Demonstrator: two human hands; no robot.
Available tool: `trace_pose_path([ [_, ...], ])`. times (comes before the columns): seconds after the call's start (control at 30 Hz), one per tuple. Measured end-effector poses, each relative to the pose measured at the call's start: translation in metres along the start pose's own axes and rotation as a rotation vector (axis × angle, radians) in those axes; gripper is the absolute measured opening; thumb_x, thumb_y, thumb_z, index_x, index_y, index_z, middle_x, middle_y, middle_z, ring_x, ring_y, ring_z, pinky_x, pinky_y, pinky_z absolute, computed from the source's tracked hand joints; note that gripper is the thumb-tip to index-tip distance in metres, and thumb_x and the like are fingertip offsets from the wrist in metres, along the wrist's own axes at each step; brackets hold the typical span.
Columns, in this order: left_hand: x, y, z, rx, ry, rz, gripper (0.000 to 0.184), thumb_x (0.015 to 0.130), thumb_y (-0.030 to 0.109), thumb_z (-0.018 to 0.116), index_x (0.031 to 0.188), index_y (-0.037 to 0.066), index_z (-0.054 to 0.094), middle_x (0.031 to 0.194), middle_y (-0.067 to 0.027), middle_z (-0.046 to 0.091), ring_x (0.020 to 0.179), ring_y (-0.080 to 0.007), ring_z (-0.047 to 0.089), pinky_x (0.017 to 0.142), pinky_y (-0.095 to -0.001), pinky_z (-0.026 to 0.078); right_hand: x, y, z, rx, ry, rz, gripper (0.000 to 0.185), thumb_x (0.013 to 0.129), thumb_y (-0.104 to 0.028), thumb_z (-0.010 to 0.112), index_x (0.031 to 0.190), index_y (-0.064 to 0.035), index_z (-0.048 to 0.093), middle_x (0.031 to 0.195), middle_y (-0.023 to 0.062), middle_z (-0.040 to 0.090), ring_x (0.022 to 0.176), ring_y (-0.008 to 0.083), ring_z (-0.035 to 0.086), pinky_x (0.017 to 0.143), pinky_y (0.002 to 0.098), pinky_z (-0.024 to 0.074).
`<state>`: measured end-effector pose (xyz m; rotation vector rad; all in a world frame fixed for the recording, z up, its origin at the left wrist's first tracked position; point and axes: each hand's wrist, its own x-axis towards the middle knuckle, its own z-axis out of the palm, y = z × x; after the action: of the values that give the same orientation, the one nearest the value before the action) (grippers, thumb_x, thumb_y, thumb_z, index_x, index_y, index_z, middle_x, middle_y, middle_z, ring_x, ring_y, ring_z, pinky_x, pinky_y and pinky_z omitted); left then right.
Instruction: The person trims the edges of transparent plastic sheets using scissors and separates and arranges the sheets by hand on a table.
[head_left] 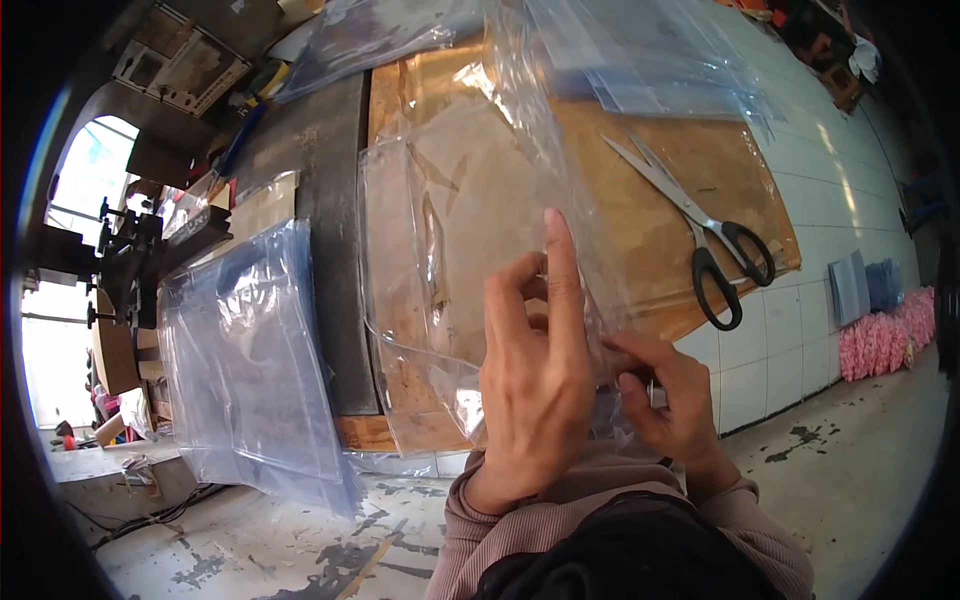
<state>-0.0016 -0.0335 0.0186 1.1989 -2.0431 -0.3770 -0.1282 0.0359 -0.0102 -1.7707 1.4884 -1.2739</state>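
Observation:
A large clear plastic sheet lies loosely over a brown board, wrinkled along its right side. My left hand is over the lower part of this plastic, index finger stretched upward and the other fingers bent in on it; its thumb is hidden. Just to the right, my right hand pinches the gathered edge of the same plastic between thumb and fingers. Part of the plastic between the hands is hard to make out. Black-handled scissors rest on the board to the right, blades partly apart, touched by neither hand.
A stack of bluish clear plastic sheets hangs over the left edge near a black metal machine. More plastic sheets lie at the back. Pink bundles stand on the floor at right, by the white tiles.

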Motion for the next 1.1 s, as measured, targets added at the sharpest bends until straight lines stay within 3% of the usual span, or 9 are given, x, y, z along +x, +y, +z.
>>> trace_pose_path([
  [0.23,0.000,-0.005,0.004,-0.007,0.007,-0.032,0.073,0.073,-0.013,0.054,0.141,-0.002,0.028,0.096,-0.0188,0.048,0.079,-0.0283,0.056,0.062,-0.0327,0.049,-0.003,0.007,-0.003,0.074,0.005,-0.013,0.028,0.085,-0.005,0.054,0.111,0.0047,0.056,0.083,0.0113,0.064,0.061,0.0123,0.059,0.056,0.0230,0.0478],
  [0.43,-0.001,-0.003,0.004,0.022,0.012,-0.099,0.065,0.080,-0.005,0.057,0.140,-0.001,0.032,0.098,-0.0184,0.049,0.078,-0.0265,0.055,0.061,-0.0310,0.049,-0.004,0.011,-0.005,0.107,-0.026,0.005,0.028,0.086,-0.006,0.055,0.112,0.0049,0.055,0.073,0.0083,0.060,0.060,0.0085,0.055,0.054,0.0208,0.0443],
  [0.53,0.004,-0.005,0.002,0.122,0.161,0.037,0.058,0.080,0.000,0.063,0.134,0.001,0.042,0.106,-0.0172,0.047,0.076,-0.0236,0.055,0.059,-0.0271,0.048,-0.007,0.009,-0.004,0.164,-0.031,0.086,0.034,0.079,0.003,0.056,0.112,-0.0006,0.058,0.090,0.0137,0.064,0.068,0.0221,0.063,0.059,0.0293,0.0498],
  [0.6,0.003,-0.006,-0.011,0.122,0.155,0.081,0.054,0.078,0.002,0.067,0.129,0.002,0.049,0.113,-0.0173,0.045,0.075,-0.0210,0.055,0.058,-0.0248,0.047,-0.003,0.007,-0.003,0.075,-0.029,-0.019,0.034,0.078,0.004,0.056,0.111,-0.0014,0.059,0.086,0.0123,0.062,0.063,0.0219,0.061,0.055,0.0295,0.0482],
  [0.73,0.001,-0.007,-0.009,-0.207,0.203,-0.103,0.041,0.077,0.000,0.069,0.116,0.001,0.058,0.111,-0.0165,0.051,0.070,-0.0163,0.057,0.057,-0.0237,0.048,-0.004,0.006,0.002,-0.071,-0.036,-0.125,0.037,0.073,0.004,0.060,0.110,-0.0036,0.063,0.076,0.0085,0.058,0.056,0.0208,0.055,0.050,0.0295,0.0454],
  [0.93,-0.004,-0.013,-0.015,-0.629,0.147,-0.374,0.020,0.084,-0.005,0.060,0.104,-0.003,0.059,0.081,-0.0080,0.063,0.069,-0.0107,0.063,0.058,-0.0223,0.051,-0.005,0.005,0.008,-0.050,-0.012,-0.159,0.029,0.072,0.001,0.062,0.101,-0.0028,0.066,0.064,0.0071,0.055,0.051,0.0173,0.051,0.045,0.0273,0.0392],
  [1.1,-0.006,-0.012,-0.018,-0.708,0.137,-0.436,0.016,0.087,-0.006,0.055,0.102,-0.005,0.059,0.085,-0.0102,0.064,0.071,-0.0098,0.063,0.061,-0.0223,0.052,-0.006,0.006,0.007,-0.054,-0.047,-0.169,0.041,0.068,0.004,0.063,0.107,-0.0071,0.066,0.068,0.0053,0.052,0.053,0.0166,0.052,0.044,0.0280,0.0424],
])
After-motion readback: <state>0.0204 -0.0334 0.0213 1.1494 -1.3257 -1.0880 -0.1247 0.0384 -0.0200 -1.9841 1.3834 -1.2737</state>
